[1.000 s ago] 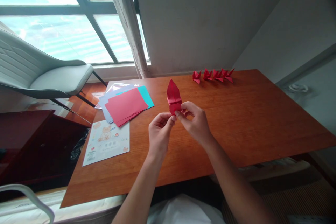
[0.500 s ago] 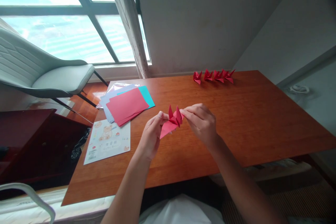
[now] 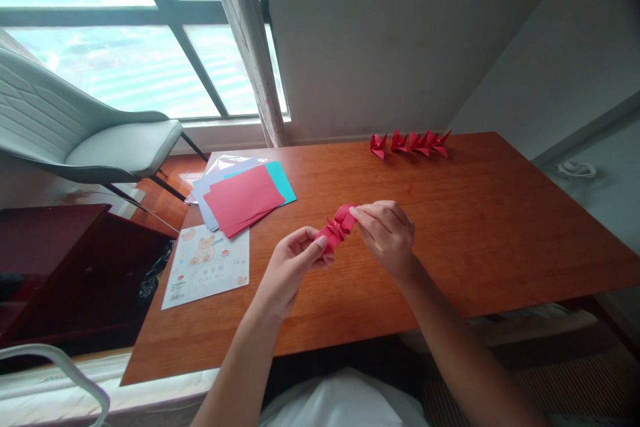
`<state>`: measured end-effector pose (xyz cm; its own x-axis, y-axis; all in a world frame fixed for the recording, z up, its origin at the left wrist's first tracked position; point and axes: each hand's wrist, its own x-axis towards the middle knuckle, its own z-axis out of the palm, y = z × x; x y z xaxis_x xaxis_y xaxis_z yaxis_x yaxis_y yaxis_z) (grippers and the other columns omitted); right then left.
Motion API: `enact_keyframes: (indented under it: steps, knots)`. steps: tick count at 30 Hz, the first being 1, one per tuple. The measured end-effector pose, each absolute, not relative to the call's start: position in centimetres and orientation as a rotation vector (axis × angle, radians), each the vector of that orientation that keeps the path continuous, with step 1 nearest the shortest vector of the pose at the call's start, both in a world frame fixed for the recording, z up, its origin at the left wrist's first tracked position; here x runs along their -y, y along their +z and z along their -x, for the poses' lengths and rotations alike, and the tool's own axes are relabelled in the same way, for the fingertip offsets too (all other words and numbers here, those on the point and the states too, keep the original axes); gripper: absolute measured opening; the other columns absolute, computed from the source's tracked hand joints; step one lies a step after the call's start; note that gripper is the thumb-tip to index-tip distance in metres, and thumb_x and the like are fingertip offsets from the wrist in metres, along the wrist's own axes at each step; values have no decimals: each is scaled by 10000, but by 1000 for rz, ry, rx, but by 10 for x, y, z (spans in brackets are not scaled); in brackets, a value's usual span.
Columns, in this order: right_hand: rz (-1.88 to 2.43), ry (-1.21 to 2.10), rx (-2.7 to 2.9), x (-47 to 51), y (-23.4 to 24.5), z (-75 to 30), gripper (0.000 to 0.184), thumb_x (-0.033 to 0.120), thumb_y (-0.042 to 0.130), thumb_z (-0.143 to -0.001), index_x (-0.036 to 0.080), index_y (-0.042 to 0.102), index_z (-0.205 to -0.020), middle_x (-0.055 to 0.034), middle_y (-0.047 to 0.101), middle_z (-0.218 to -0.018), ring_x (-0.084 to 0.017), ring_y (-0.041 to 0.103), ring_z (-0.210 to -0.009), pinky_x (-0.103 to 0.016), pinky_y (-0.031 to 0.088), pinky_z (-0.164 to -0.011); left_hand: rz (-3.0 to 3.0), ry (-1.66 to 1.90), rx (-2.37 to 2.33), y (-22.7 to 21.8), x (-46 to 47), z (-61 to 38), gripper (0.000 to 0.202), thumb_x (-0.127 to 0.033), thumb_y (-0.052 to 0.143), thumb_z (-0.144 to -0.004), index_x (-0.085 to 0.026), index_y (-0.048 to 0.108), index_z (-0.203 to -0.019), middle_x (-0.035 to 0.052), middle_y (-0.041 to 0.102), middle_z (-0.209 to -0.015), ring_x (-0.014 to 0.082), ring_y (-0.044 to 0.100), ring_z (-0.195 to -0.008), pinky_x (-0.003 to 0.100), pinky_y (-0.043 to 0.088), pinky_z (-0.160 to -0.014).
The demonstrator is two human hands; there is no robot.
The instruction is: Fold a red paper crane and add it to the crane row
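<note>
A small folded red paper figure hangs just above the wooden table, held between both hands. My left hand pinches its lower left end with thumb and fingers. My right hand pinches its upper right end. The paper is spread sideways between them. Behind the hands, a row of several finished red paper figures stands near the wall at the table's far edge.
A stack of coloured paper sheets, red on top, lies at the table's left back. A printed sheet with a bear drawing lies in front of it. A grey chair stands by the window, left of the table.
The red paper stood upright and pointed a second ago. It has been lowered and pulled out sideways between my two hands, which have moved slightly apart.
</note>
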<state>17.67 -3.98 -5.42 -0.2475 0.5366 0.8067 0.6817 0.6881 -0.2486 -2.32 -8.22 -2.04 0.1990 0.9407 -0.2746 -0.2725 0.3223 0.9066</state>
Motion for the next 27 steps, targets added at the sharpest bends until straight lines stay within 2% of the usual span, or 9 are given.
enact_keyframes:
  steps: [2, 4, 7, 9, 12, 14, 16, 23, 27]
  knots:
    - [967, -93, 1868, 41, -54, -176, 303, 62, 617, -882, 258, 717, -1092, -56, 744, -965, -222, 631, -948, -376, 531, -915, -852, 1023, -1038, -24, 81, 24, 265, -383, 779, -809, -154, 654, -769, 25, 648, -681, 113, 561, -629, 202, 417, -590]
    - [1002, 104, 1798, 42, -53, -177, 287, 74, 577, -872, 254, 722, -1043, -65, 722, -1045, -244, 615, -1030, -422, 505, -967, -912, 1013, -1058, -27, 79, 26, 268, -384, 771, -818, -145, 661, -768, 21, 643, -662, 105, 538, -611, 201, 397, -580]
    - [1049, 608, 1616, 44, -52, -181, 272, 186, 507, -922, 256, 694, -1107, -65, 686, -1180, -252, 617, -1117, -442, 479, -999, -1015, 950, -1063, -31, 76, 30, 264, -380, 753, -836, -135, 673, -780, 18, 643, -661, 105, 525, -618, 206, 390, -590]
    - [1093, 1004, 1485, 45, -50, -184, 261, 309, 497, -963, 241, 673, -1144, -62, 711, -1112, -234, 659, -1027, -394, 512, -910, -1055, 907, -1048, -33, 74, 32, 266, -378, 745, -844, -133, 670, -772, 15, 642, -671, 104, 522, -628, 207, 394, -600]
    - [1129, 1387, 1373, 44, -49, -185, 224, 409, 618, -912, 201, 698, -932, -22, 704, -805, -170, 637, -726, -290, 497, -668, -1066, 876, -1035, -35, 71, 35, 262, -371, 754, -838, -137, 665, -763, 9, 642, -676, 101, 528, -631, 201, 407, -605]
    - [1106, 1458, 1315, 45, -48, -185, 217, 393, 694, -863, 189, 680, -788, 8, 645, -666, -128, 559, -596, -252, 439, -571, -1046, 885, -1046, -37, 70, 37, 253, -360, 774, -823, -139, 666, -763, 6, 643, -663, 95, 533, -622, 191, 412, -594]
    - [1073, 1465, 1236, 47, -49, -183, 224, 381, 716, -852, 187, 675, -749, 21, 626, -622, -107, 524, -557, -238, 418, -550, -974, 931, -1054, -41, 69, 39, 248, -345, 800, -801, -138, 669, -762, 5, 649, -654, 87, 542, -613, 175, 422, -583]
    - [1062, 1416, 993, 57, -59, -174, 203, 381, 789, -799, 191, 721, -777, 8, 691, -666, -106, 603, -586, -228, 479, -583, -400, 1129, -892, -62, 72, 32, 212, -253, 827, -781, -126, 704, -898, 31, 719, -792, 84, 651, -679, 147, 527, -613]
    - [1072, 1400, 820, 64, -67, -165, 225, 377, 843, -734, 195, 729, -802, 11, 719, -705, -106, 641, -594, -223, 523, -597, -63, 1200, -798, -63, 73, 19, 68, -170, 731, -866, -134, 683, -896, 20, 737, -802, 81, 676, -649, 161, 562, -603]
